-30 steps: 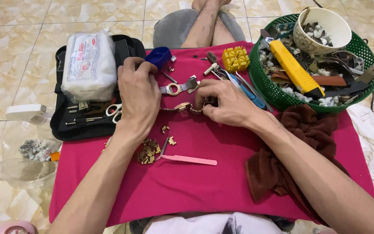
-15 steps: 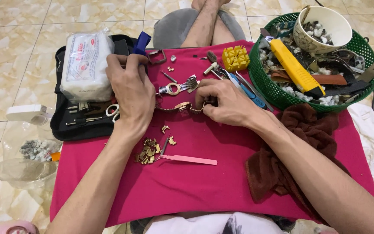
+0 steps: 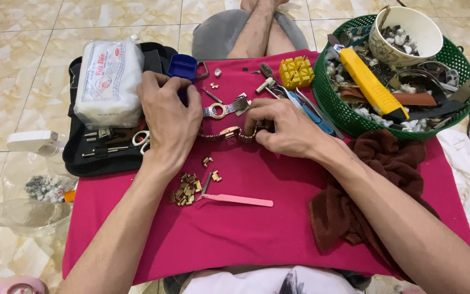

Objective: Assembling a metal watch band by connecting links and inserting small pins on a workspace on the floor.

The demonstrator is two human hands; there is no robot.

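A gold watch bracelet (image 3: 229, 132) is laid across the pink cloth (image 3: 278, 234) and is pinched at its right end by the curled right hand (image 3: 284, 128). A blue tool (image 3: 182, 68) is gripped by the left hand (image 3: 168, 117), fingers closed around it; what kind of tool is hard to tell. Loose gold links (image 3: 186, 189) and pink tweezers (image 3: 235, 199) are seen just below.

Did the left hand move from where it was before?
Yes. The left hand carried the blue tool up toward the black case, off the gold watch band.
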